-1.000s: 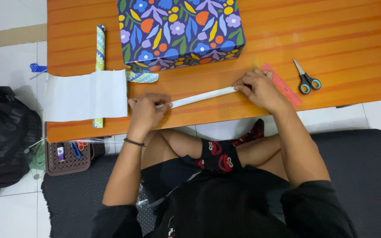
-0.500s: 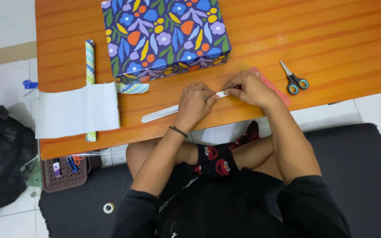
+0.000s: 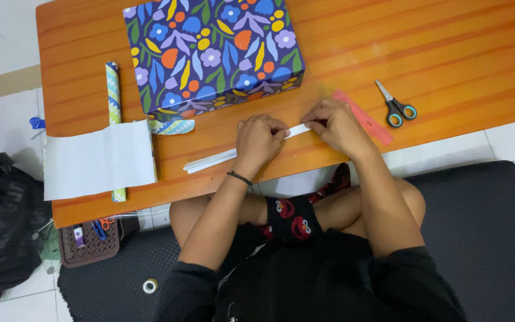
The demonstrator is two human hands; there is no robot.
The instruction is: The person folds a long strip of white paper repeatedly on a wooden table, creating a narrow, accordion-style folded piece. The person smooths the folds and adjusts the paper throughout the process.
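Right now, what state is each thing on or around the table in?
Paper strip: folded flat, pinched by both hands.
Left hand: gripping the strip.
Right hand: gripping the strip's end.
Box: wrapped, closed.
Scissors: shut, lying flat.
Paper roll: partly unrolled.
Ruler: flat, partly under the right hand.

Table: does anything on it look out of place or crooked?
Mostly tidy. The white sheet hangs over the table at its left edge, lying across the paper roll. The strip held by the left hand and right hand lies slanted. Nothing looks spilled or torn.
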